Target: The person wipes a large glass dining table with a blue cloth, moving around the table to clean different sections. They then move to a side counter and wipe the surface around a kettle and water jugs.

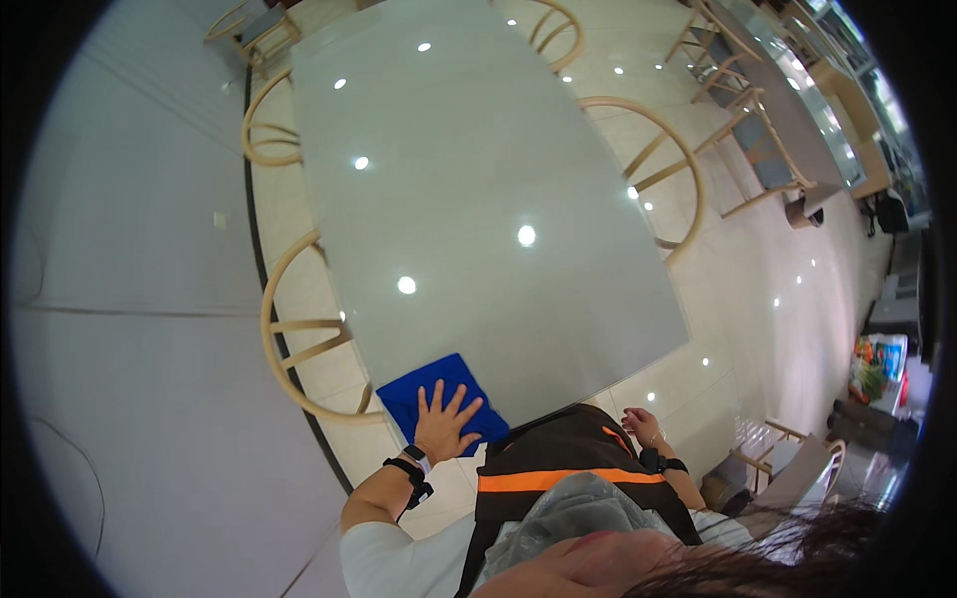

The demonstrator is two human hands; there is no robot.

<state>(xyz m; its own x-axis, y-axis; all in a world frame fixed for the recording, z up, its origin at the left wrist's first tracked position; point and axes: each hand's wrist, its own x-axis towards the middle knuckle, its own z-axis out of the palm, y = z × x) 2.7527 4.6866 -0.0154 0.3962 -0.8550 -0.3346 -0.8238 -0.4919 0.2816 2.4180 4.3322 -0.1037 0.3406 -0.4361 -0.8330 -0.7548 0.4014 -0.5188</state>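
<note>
My left hand [446, 421] lies flat, fingers spread, on a folded blue cloth [434, 380] at the near left corner of a long glossy table [478, 194]. Part of the cloth reaches past the table's near edge. A smartwatch and a black strap with a small device are on that forearm. My right hand [644, 427] hangs beside the dark apron, off the table to the right, its fingers loosely curled; nothing shows in it. A black device is strapped to that wrist too. Round light reflections dot the tabletop.
Wooden chairs with curved backs stand along the table's left side [269, 336] and right side [699, 179]. A pale wall [142, 247] runs along the left. Farther right are a counter with grey-seated chairs [762, 146], a small bin [804, 213] and another table with chairs [800, 463].
</note>
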